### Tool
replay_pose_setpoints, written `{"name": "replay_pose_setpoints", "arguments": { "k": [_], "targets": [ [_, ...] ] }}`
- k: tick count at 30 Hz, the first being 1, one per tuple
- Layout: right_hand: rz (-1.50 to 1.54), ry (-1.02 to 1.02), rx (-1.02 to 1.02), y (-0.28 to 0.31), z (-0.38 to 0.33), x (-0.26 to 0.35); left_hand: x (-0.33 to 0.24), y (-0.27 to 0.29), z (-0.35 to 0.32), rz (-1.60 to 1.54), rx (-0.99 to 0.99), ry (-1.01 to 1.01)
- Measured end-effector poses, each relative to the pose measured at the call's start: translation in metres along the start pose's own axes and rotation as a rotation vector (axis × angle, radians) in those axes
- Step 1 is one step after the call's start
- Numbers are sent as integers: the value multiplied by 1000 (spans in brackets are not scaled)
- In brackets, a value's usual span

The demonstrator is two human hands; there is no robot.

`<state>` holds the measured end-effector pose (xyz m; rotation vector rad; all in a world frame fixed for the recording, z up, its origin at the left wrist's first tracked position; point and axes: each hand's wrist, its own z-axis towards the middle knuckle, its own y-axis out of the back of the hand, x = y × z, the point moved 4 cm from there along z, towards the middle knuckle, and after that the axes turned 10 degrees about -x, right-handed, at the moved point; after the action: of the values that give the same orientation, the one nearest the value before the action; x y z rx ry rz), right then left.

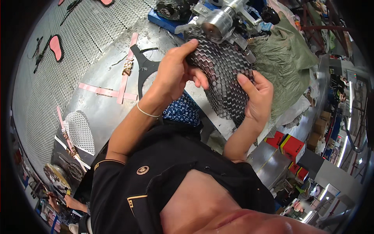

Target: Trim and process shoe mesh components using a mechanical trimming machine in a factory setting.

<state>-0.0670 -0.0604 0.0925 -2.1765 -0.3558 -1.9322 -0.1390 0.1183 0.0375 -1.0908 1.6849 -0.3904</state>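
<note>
A dark, open-weave mesh piece (228,76) hangs from under the metal roller (218,25) of a machine and spreads down toward me. My left hand (177,68) grips its left edge, thumb on top near the roller and the other fingers curled below. On the opposite side, my right hand (259,93) pinches the right edge between thumb and fingers, somewhat lower down. The mesh's far end is hidden beneath the roller. A black cut-out piece (145,70) lies on the metal tabletop (107,70), left of my left wrist.
Pink straps with gold letter ornaments (126,66) and a white mesh piece (80,130) lie leftward. A perforated belt (74,25) carries pink-and-black pieces (56,48). Crumpled green sheeting (290,58) sits right of the machine. Red boxes (294,149) stand lower right; a co-worker's hand (74,203) shows lower left.
</note>
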Motion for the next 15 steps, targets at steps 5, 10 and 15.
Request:
{"name": "replay_pose_setpoints", "arguments": {
  "k": [5, 10, 15],
  "targets": [
    [-51, 52, 66, -24, 7, -2, -6, 32, -6, -67, -91, -47],
    [-115, 39, 67, -35, 8, -11, 0, 56, -24, -180, -193, -71],
    [-109, 76, -20, -37, 4, -7, 54, 75, -38, -447, 34, 175]
  ]
}}
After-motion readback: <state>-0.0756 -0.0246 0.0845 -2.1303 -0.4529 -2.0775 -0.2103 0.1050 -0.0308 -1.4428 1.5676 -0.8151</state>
